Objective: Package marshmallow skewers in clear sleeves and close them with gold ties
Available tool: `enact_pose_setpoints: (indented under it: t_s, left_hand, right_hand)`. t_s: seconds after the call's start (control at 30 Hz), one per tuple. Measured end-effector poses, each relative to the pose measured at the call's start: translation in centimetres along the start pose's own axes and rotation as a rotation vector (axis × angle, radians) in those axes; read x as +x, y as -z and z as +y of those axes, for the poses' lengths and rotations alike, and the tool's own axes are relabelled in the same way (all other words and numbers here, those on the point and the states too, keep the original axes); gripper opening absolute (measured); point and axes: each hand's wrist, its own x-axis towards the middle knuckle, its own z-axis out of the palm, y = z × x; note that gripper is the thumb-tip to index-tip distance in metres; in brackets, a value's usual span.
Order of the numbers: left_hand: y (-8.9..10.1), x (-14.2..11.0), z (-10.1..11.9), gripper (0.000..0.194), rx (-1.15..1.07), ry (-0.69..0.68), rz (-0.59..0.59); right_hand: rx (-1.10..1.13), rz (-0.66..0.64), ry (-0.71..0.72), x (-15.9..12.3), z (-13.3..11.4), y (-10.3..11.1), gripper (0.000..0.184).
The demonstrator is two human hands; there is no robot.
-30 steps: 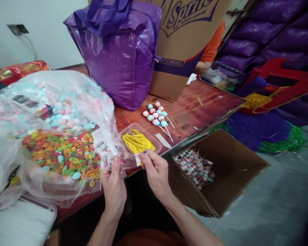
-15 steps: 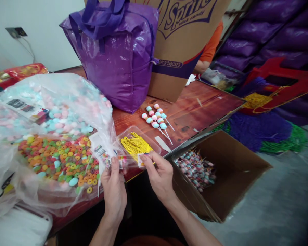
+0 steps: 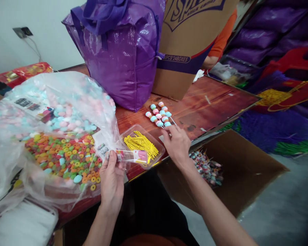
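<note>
My left hand [image 3: 112, 184] pinches a small clear plastic bag [image 3: 132, 156] with a colourful printed label, its free end pointing right over the tray. On the table, my right hand [image 3: 177, 145] has its fingers closed at the lower ends of several candy sticks [image 3: 159, 115], threaded with pastel blue, pink and orange sweets. Its fingertips partly hide the sticks. Between the hands lies a clear plastic tray [image 3: 161, 158] of gold twist ties [image 3: 141, 143].
Left is a large clear bag [image 3: 66, 83] of pastel sweets and ring candies [image 3: 66, 153]. A purple bag [image 3: 118, 65] and carton [image 3: 174, 80] stand behind. An open cardboard box [image 3: 256, 171] with wrapped sticks [image 3: 207, 167] sits below the table's right edge. An orange sleeve [image 3: 224, 34] shows behind the carton.
My right hand has let go of the small plastic bag and moved right and up to the candy sticks. My left hand still holds the bag. The view has shifted slightly.
</note>
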Motion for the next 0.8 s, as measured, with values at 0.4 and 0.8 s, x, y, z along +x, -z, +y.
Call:
enact_pose_setpoints:
  t_s: [0.4, 0.8]
  left_hand:
    - [0.6, 0.8, 1.0, 0.024, -0.061, 0.134, 0.128]
    - [1.9, 1.5, 1.3, 0.028, -0.077, 0.011, 0.090]
  right_hand:
    - [0.002, 0.037, 0.048, 0.2, 1.8, 0.0, 0.018]
    - [0.514, -0.010, 0.121, -6.6, -1.1, 6.8, 0.013]
